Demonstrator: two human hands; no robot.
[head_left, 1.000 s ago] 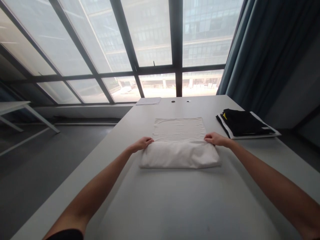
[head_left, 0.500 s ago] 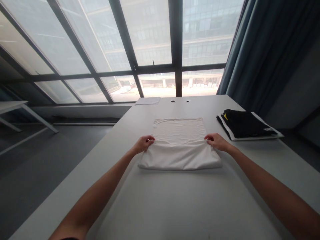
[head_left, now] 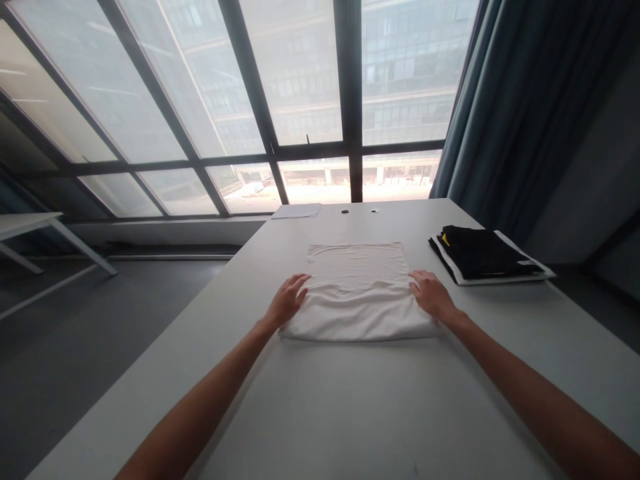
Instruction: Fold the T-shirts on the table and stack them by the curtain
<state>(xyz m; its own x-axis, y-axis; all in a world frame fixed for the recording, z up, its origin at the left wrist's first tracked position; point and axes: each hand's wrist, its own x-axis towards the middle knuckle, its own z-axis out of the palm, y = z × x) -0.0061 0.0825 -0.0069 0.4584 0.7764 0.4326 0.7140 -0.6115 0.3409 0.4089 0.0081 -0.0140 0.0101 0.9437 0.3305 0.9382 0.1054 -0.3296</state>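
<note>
A folded cream-white cloth garment (head_left: pixel 356 293) is being shown lying flat at the centre of the frame on the pale grey surface (head_left: pixel 350 413), its nearer half doubled over into a thicker fold. The left hand (head_left: pixel 289 301) is being pressed flat against the left edge of that fold, fingers stretched out and together; its grip is being kept wide, with nothing clasped. The right hand (head_left: pixel 431 296) is being laid in the same way on the right edge of the fold, palm down, its grip likewise spread wide and holding nothing. Both forearms are being extended from the lower corners of the frame toward the cloth.

At the right of the frame, well apart from the right hand, a stack of folded black garments (head_left: pixel 480 253) is being carried on a white flat sheet (head_left: pixel 500 277); a small yellow tag and a small white label are being shown on it, but no writing on them can be read. At the far edge of the surface, above centre, a thin white sheet (head_left: pixel 297 211) is lying flat, with two small dark round holes (head_left: pixel 345 211) just beside it. Dark-framed large windows (head_left: pixel 280 100) are filling the upper frame, and a blue-grey curtain (head_left: pixel 520 100) is hanging at the upper right.
</note>
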